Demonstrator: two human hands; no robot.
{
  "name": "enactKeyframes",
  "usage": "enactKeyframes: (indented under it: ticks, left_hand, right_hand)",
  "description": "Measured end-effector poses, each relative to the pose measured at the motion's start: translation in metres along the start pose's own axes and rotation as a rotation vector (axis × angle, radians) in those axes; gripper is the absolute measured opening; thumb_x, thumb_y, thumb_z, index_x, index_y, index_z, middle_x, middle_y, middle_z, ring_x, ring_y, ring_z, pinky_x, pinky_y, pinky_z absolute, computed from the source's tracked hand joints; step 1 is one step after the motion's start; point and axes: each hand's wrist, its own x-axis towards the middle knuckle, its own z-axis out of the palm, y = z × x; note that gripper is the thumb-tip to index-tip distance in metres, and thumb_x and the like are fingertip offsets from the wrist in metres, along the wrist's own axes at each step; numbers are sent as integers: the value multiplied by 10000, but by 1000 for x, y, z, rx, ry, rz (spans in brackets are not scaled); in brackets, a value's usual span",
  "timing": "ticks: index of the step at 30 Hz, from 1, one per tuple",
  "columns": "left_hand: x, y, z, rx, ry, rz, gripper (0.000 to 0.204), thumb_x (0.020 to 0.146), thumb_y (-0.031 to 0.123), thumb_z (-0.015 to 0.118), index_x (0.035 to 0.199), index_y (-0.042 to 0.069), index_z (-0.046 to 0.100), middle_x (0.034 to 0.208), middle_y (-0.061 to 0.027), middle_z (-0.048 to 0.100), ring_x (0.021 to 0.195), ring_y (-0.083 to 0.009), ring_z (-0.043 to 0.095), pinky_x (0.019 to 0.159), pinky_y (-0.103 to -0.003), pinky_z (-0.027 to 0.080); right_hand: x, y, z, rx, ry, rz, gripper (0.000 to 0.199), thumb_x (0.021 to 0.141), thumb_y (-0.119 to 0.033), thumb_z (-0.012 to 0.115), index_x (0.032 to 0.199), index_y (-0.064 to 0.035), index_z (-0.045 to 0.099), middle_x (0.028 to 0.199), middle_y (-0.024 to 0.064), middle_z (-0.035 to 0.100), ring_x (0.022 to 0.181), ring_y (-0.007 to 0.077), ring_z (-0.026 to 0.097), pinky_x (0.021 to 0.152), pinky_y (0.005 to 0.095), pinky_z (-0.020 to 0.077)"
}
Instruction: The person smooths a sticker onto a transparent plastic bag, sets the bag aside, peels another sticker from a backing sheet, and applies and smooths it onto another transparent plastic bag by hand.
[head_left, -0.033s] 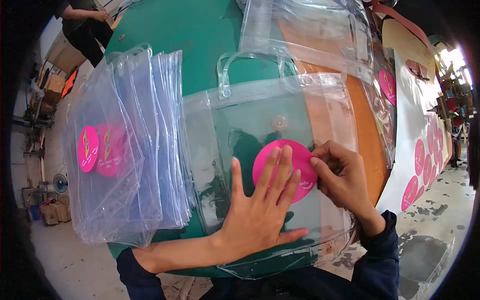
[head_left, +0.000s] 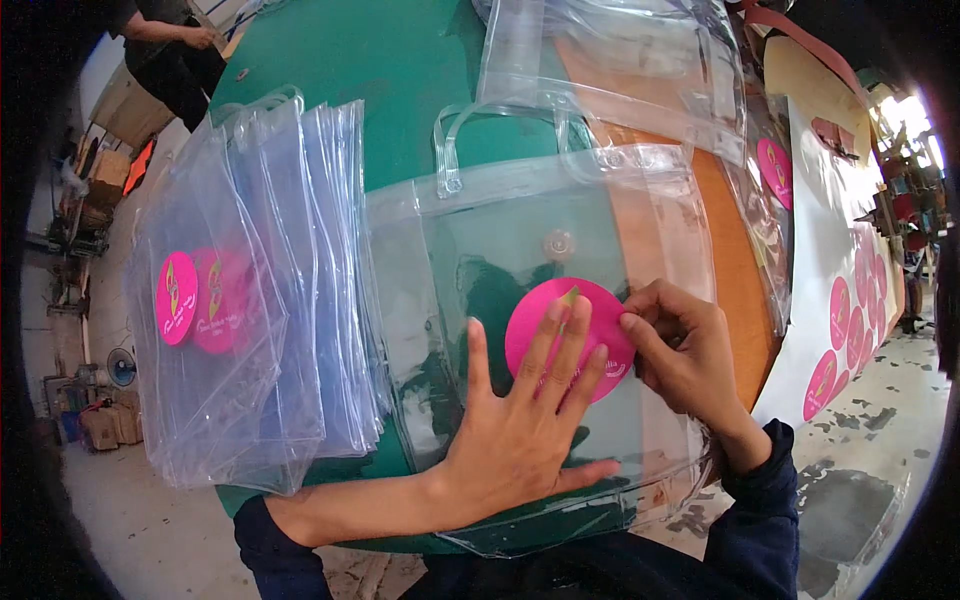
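A clear plastic bag (head_left: 500, 225) with a looped handle lies flat in front of me, across the green tabletop and an orange-brown board. On its front is a round pink sticker (head_left: 540, 300). My left hand (head_left: 520, 410) lies over the sticker with fingers spread, hiding its lower middle. At the sticker's right edge, my right hand (head_left: 685, 345) pinches the rim between thumb and forefinger. Left of the bag, a pile of clear plastic bags (head_left: 290, 300) is stacked in overlapping layers, the top one bearing a pink sticker (head_left: 176, 298).
More clear bags (head_left: 620, 60) lie at the far side over the orange-brown board (head_left: 740, 240). A white sheet of round pink stickers (head_left: 810, 250) hangs along the right. Another person (head_left: 170, 50) stands at far left beyond the green table (head_left: 350, 50). Boxes (head_left: 110, 425) and a fan sit left.
My left hand's fingers have slid slightly down and right on the sticker, uncovering a bit of green print near its top. My right hand stays at the edge.
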Motion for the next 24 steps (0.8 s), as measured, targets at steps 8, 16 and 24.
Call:
enactKeyframes:
  ticks: [8,16,24]
  left_hand:
    - [6,-11,-5,60,35,-48,814,817,717,353,1374,130,437,1476,-322,164,1404,-418,132,944,-782,34]
    - [0,-1,3,-29,74,41,767,811,711,377,1339,165,486,1484,-310,157,1400,-419,143,950,-780,36]
    - [3,-9,-8,-14,40,-22,769,806,719,375,1378,210,443,1480,-318,153,1399,-428,134,962,-770,38]
  right_hand:
    - [-2,0,0,0,-6,20,65,872,-60,596,895,0,596,582,0,559,451,32,507,413,202,358]
    - [0,-2,-1,-14,-13,-10,73,876,-71,592,887,1,602,577,0,555,454,37,512,422,199,358]
    - [0,0,-3,-13,-26,15,74,869,-80,598,887,-9,612,578,2,559,473,36,512,444,200,363]
